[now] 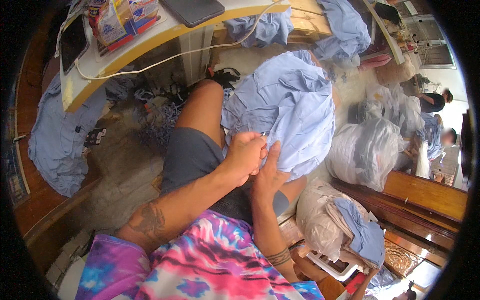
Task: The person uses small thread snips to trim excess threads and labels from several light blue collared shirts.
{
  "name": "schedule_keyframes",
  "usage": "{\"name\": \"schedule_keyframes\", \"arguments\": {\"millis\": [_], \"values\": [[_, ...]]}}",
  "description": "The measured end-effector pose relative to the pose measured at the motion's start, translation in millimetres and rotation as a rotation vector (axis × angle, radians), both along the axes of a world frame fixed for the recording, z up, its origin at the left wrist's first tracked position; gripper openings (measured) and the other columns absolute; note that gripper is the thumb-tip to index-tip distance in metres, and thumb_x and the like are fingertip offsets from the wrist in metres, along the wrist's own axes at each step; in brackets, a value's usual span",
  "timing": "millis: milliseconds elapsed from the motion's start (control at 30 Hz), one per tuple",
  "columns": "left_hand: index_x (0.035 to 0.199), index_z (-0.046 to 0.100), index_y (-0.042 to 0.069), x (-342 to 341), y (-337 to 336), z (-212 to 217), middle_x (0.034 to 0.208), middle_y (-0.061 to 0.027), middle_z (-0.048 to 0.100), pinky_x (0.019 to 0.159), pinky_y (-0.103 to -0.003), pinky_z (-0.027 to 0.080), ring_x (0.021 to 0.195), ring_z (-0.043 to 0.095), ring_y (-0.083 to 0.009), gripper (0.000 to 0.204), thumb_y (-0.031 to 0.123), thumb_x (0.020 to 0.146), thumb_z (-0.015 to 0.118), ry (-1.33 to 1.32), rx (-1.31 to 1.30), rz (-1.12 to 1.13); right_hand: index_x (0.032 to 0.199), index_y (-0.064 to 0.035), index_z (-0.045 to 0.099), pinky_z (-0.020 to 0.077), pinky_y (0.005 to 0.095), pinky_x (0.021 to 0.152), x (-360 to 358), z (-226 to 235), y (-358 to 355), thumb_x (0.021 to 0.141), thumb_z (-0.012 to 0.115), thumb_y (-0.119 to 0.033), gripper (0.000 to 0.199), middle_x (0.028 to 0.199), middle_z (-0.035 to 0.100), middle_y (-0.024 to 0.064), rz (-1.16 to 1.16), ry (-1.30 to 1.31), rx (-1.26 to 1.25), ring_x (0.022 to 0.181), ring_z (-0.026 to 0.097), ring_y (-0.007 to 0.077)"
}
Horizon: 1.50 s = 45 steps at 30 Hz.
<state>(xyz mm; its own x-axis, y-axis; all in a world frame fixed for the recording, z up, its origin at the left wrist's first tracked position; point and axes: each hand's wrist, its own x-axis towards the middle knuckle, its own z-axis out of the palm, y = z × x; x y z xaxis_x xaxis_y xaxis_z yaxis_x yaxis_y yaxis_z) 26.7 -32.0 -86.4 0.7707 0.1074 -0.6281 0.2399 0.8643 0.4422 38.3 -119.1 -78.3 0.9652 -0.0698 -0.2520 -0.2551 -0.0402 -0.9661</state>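
Note:
A bunched light-blue cloth (285, 100), perhaps a garment, lies in loose folds across my lap and knee. My left hand (246, 156) is closed at its near edge. A tiny shiny tip sticks out by the left fingertips; the rest of that object is hidden in the fist. Right beside it, my right hand (270, 175) grips the cloth's edge, one digit lying along the fabric and the other fingers mostly hidden. The two hands almost touch.
A white table with a yellow edge (150, 42) curves ahead, bearing a phone (194, 10), a packet (122, 22) and a white cable (200, 48). More blue cloth (65, 135) hangs at left. Stuffed plastic bags (365, 152) and a beige sack (320, 215) stand at right. Scraps litter the floor.

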Motion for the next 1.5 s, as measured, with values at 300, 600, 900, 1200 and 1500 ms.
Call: {"name": "schedule_keyframes", "arguments": {"millis": [300, 600, 900, 1200, 1500], "values": [[0.091, 0.055, 0.008, 2.9, 1.6, 2.6, 0.070, -0.0010, 0.056, 0.036, -0.026, 0.032, 0.042, 0.040, -0.0063, 0.013, 0.016, 0.101, 0.057, 0.068, -0.147, 0.057, 0.116, 0.0053, 0.068, 0.0531, 0.0328, 0.080, -20.3, -5.8, -6.3, 0.107, 0.062, -0.021, 0.029, 0.108, 0.071, 0.0094, -0.005, -0.006, 0.153, 0.092, 0.065, 0.0145], [0.108, 0.061, -0.003, -8.3, 7.1, 7.1, 0.081, -0.0214, 0.067, 0.068, -0.042, 0.050, 0.073, 0.067, -0.0344, 0.028, 0.023, 0.104, 0.053, -0.113, 0.928, -0.048, 0.127, -0.0018, 0.061, 0.0562, 0.0368, 0.083, 24.5, 15.6, -12.3, 0.101, 0.070, -0.034, 0.043, 0.110, 0.070, 0.0069, 0.051, 0.452, 0.455, 0.096, 0.068, 0.0180], [0.111, 0.061, -0.003, -14.4, 2.7, 0.7, 0.071, -0.0026, 0.058, 0.057, -0.030, 0.043, 0.063, 0.053, -0.0095, 0.026, 0.021, 0.106, 0.053, -0.150, 0.920, 0.005, 0.129, 0.0000, 0.059, 0.0560, 0.0318, 0.083, 34.6, -10.9, -5.2, 0.093, 0.080, -0.015, 0.045, 0.110, 0.069, 0.0073, 0.124, 0.429, 0.533, 0.096, 0.067, 0.0173], [0.109, 0.062, -0.003, -16.7, 19.3, 1.5, 0.074, -0.0010, 0.060, 0.059, -0.027, 0.044, 0.067, 0.054, -0.0080, 0.027, 0.022, 0.106, 0.054, -0.144, 0.857, -0.124, 0.142, 0.0067, 0.048, 0.0472, 0.0356, 0.104, 27.4, -2.7, -8.9, 0.092, 0.079, -0.009, 0.061, 0.134, 0.060, 0.0129, 0.216, 0.121, 0.314, 0.119, 0.060, 0.0225], [0.109, 0.064, 0.000, -8.1, 27.8, -4.5, 0.073, 0.0004, 0.059, 0.049, -0.026, 0.038, 0.056, 0.048, -0.0061, 0.025, 0.024, 0.105, 0.057, -0.097, 0.705, -0.324, 0.143, 0.0077, 0.047, 0.0460, 0.0353, 0.107, 34.2, 6.0, -34.5, 0.090, 0.080, -0.008, 0.064, 0.136, 0.060, 0.0138, 0.389, 0.206, 0.189, 0.121, 0.060, 0.0226]]}}
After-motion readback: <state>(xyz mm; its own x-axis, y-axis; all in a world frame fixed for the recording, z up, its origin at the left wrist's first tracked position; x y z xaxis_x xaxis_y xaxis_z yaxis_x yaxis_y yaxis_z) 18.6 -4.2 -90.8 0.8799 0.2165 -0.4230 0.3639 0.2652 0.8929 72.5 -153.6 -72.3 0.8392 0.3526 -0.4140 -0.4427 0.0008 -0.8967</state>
